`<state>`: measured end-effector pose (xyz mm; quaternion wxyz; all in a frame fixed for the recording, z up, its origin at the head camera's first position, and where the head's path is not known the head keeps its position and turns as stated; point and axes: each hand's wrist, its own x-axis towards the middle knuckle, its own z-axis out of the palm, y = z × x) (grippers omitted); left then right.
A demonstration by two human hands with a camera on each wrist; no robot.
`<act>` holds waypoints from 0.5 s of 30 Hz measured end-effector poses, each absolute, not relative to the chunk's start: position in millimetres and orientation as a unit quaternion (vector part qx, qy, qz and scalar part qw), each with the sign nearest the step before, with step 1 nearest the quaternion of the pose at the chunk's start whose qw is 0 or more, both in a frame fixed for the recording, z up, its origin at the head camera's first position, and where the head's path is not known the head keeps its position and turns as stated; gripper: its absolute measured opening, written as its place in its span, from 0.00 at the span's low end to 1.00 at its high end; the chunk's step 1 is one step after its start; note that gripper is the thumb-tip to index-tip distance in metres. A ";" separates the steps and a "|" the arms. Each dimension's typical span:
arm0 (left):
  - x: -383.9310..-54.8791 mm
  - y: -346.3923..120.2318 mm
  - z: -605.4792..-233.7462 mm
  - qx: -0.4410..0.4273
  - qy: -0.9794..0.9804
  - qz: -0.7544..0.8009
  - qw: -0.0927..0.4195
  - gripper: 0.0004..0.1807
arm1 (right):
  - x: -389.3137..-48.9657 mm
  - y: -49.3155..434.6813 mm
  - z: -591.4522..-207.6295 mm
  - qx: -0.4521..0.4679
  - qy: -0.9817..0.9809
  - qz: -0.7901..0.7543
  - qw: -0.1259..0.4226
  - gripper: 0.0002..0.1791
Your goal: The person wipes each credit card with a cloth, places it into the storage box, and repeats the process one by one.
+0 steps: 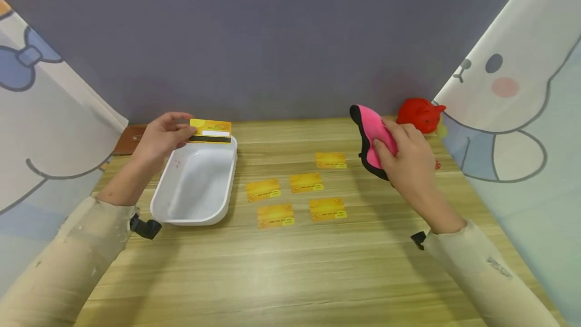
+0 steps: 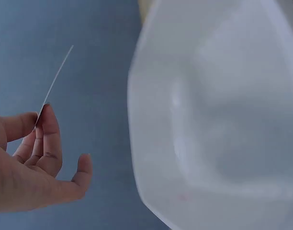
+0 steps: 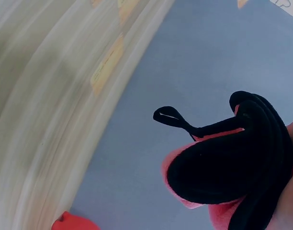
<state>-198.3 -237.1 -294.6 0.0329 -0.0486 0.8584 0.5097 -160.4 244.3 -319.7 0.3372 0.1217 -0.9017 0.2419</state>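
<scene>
My left hand [image 1: 161, 138] pinches a yellow bank card [image 1: 211, 127] between thumb and fingers, its back with the black stripe and white strip facing me. The card is raised over the far end of a white plastic basin [image 1: 195, 185]. In the left wrist view the card [image 2: 55, 79] shows edge-on, beside the basin [image 2: 151, 120]. On the right, my right hand [image 1: 408, 158] grips a pink eye mask [image 1: 374, 130] with black trim, held up above the table. Its black lining and a looped strap show on the eye mask [image 3: 213, 167] in the right wrist view.
Several yellow cards, such as one card [image 1: 275, 215], lie spread on the wooden table [image 1: 281, 276] between basin and right hand. A red pig figure [image 1: 419, 115] stands at the back right. A brown leather item [image 1: 128, 140] lies behind my left hand. A grey panel [image 1: 281, 39] borders the back.
</scene>
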 end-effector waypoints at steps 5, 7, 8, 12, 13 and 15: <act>-204.3 -249.5 -307.9 -0.048 0.892 0.449 0.017 0.24 | -157.9 250.4 -322.0 0.121 -0.904 0.238 0.335 0.24; -206.8 -251.5 -313.3 -0.042 0.913 0.406 0.011 0.24 | -157.4 251.7 -322.7 0.123 -0.904 0.235 0.335 0.24; -208.0 -251.8 -316.0 -0.037 0.922 0.384 0.011 0.24 | -157.2 252.2 -323.0 0.124 -0.904 0.233 0.336 0.24; -215.1 -247.8 -327.9 -0.017 0.946 0.322 0.025 0.23 | -155.9 252.0 -322.7 0.125 -0.905 0.229 0.337 0.24; -217.2 -246.1 -330.7 -0.012 0.949 0.313 0.032 0.23 | -155.8 251.9 -322.7 0.126 -0.904 0.228 0.338 0.24; -221.7 -242.4 -335.9 -0.008 0.955 0.293 0.045 0.22 | -155.9 251.0 -322.6 0.129 -0.904 0.227 0.339 0.23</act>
